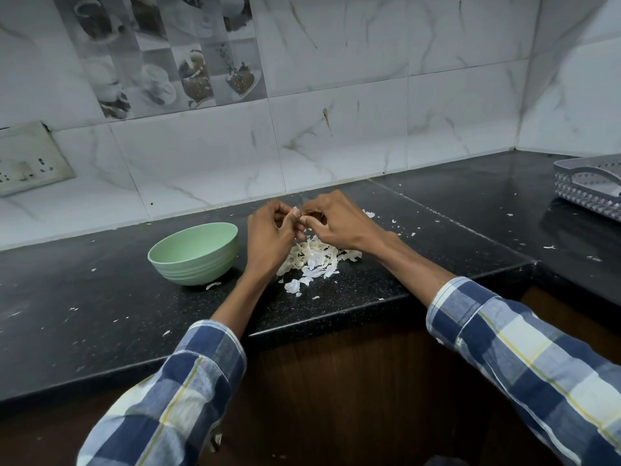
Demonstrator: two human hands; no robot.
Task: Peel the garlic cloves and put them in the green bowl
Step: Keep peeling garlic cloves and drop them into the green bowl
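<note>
The green bowl (193, 253) stands on the black counter (100, 297), left of my hands; its inside is hidden by the near wall. My left hand (268, 235) and my right hand (331, 222) meet fingertip to fingertip above a pile of white garlic skins (316, 257). Both pinch a small garlic clove (297, 214) between them, and the fingers hide most of it.
Loose flakes of skin lie scattered over the counter around the pile and near the front edge. A grey plastic tray (591, 186) stands at the far right. A tiled wall with a socket plate (27, 159) rises behind the counter.
</note>
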